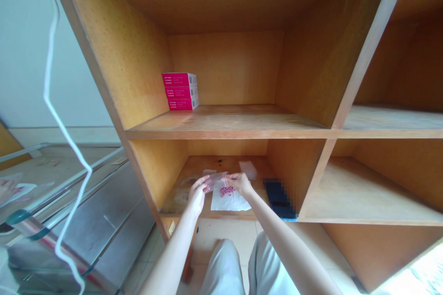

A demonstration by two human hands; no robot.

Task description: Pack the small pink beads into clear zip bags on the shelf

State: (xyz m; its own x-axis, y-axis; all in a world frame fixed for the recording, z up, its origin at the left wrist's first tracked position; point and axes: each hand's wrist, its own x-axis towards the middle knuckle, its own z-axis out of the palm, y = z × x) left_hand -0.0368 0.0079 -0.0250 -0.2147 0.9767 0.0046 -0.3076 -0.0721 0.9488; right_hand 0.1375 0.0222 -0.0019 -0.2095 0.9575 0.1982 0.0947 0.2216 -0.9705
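Both hands are over the lower shelf, holding a small clear zip bag [217, 177] between them. My left hand [198, 192] pinches the bag's left side. At its right end, by a reddish strip, the fingers of my right hand [239, 181] are closed on it. Just below the bag lies a little heap of pink-red beads [227, 190] on a white sheet [230, 203]. Whether anything is inside the bag I cannot make out. Another clear bag [248, 169] lies flat behind my right hand.
A dark phone-like slab [277, 196] lies at the lower shelf's right. Three stacked pink boxes [180, 91] stand on the upper shelf [235, 117]. A white cable [64, 129] hangs at left, before a glass-topped counter [104, 207]. Another person's hand [8, 190] shows at the far left.
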